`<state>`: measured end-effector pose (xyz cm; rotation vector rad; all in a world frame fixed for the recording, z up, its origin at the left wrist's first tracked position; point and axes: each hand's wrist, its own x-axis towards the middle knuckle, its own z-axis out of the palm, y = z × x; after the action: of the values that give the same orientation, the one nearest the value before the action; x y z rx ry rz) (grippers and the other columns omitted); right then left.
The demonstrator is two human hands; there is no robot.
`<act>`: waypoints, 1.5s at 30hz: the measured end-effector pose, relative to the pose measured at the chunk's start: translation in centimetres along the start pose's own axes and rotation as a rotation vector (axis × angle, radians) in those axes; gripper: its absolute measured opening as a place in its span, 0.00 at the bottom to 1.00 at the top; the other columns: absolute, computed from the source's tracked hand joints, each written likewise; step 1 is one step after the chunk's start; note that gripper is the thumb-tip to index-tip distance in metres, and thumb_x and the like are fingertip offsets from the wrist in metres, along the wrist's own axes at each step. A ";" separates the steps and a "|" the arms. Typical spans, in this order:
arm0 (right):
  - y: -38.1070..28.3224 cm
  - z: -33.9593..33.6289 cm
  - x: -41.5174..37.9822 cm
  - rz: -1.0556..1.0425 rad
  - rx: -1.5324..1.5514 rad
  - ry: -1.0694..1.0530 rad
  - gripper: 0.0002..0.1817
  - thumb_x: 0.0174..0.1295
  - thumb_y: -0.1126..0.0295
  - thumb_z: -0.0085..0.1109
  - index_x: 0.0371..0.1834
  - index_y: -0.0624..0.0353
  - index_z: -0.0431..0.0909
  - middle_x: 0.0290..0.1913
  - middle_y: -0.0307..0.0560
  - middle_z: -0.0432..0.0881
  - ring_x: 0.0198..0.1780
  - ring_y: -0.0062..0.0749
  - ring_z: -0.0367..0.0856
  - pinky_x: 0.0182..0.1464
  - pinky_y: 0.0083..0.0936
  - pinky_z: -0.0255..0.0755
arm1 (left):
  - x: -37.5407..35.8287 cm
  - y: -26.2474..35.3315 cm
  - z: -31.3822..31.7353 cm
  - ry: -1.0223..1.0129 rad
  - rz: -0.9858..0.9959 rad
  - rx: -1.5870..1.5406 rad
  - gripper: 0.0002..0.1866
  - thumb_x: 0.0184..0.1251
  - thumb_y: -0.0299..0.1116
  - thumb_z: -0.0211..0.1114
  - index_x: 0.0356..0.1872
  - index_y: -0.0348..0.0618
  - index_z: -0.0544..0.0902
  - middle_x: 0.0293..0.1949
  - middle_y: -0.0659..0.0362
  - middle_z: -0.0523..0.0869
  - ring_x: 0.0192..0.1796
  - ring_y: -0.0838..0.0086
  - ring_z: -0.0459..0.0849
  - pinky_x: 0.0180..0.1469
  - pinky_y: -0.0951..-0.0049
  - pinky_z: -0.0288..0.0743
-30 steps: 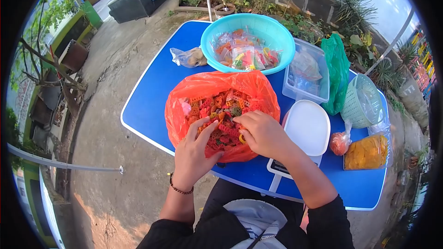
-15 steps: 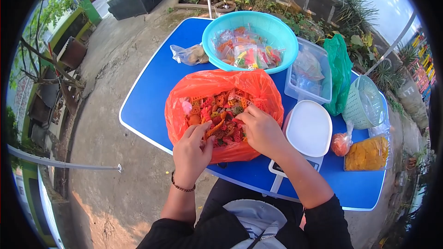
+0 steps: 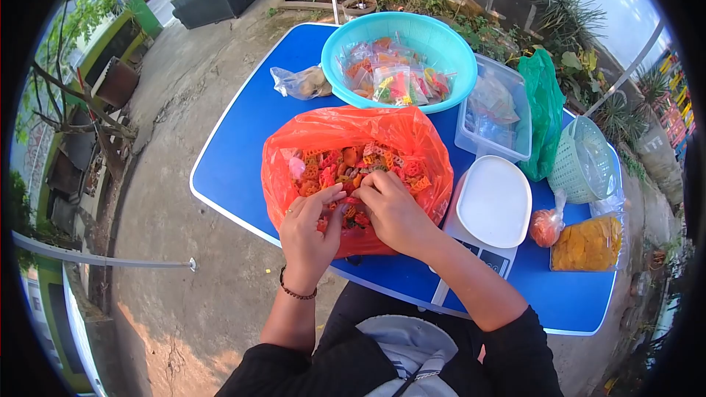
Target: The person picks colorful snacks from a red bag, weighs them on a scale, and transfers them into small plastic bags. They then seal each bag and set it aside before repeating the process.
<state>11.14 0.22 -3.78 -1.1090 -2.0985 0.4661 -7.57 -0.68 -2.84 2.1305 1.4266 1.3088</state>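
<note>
An open red plastic bag point(image 3: 283, 154) full of small coloured dry cracker pieces point(image 3: 331, 165), some wheel-shaped, lies on the table near me. Over the bag's front part, my left hand point(image 3: 309, 231) has its thumb and forefinger curled inward. My right hand point(image 3: 390, 209) meets it from the other side with bent fingers, and the fingertips of both almost touch. A bit of red shows between them, but the fingers hide what they pinch. Right of the bag stands a kitchen scale point(image 3: 489, 259) with a white tray point(image 3: 494, 201) on top.
Behind the bag, a turquoise basin point(image 3: 460, 59) holds filled clear packets point(image 3: 393, 84). A clear plastic box point(image 3: 471, 132), green bag point(image 3: 543, 103), pale green basket point(image 3: 573, 169), orange-filled small bag point(image 3: 545, 228) and yellow-orange pack point(image 3: 586, 244) crowd the blue table's point(image 3: 243, 147) right side.
My hands have come together over the bag. The right hand moved left and slightly down towards the left hand, whose fingertips shifted a little to the right.
</note>
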 end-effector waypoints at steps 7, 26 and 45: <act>0.3 1.3 1.6 0.151 0.174 0.040 0.14 0.66 0.78 0.57 0.53 0.70 0.72 0.50 0.67 0.79 0.54 0.65 0.77 0.59 0.51 0.72 | -0.4 -1.1 -0.9 0.119 -0.155 0.183 0.16 0.63 0.23 0.73 0.53 0.41 0.88 0.44 0.57 0.93 0.27 0.75 0.88 0.32 0.74 0.79; 1.3 -0.3 3.7 0.414 0.358 0.062 0.16 0.73 0.69 0.55 0.53 0.74 0.72 0.38 0.74 0.84 0.42 0.67 0.85 0.44 0.52 0.76 | -0.5 -1.2 -1.2 0.024 -0.169 0.280 0.16 0.59 0.32 0.79 0.49 0.48 0.90 0.39 0.60 0.94 0.23 0.73 0.87 0.30 0.73 0.78; 0.9 -0.2 2.8 0.310 0.128 0.093 0.18 0.69 0.62 0.65 0.47 0.69 0.76 0.43 0.63 0.86 0.45 0.58 0.87 0.43 0.45 0.79 | 1.7 -1.2 1.0 0.006 -0.015 0.181 0.12 0.62 0.28 0.72 0.47 0.43 0.88 0.43 0.59 0.93 0.39 0.65 0.89 0.42 0.68 0.82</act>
<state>10.78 3.01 -3.00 -1.3587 -1.7963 0.6723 -7.33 1.53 -3.26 2.2242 1.6167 1.2227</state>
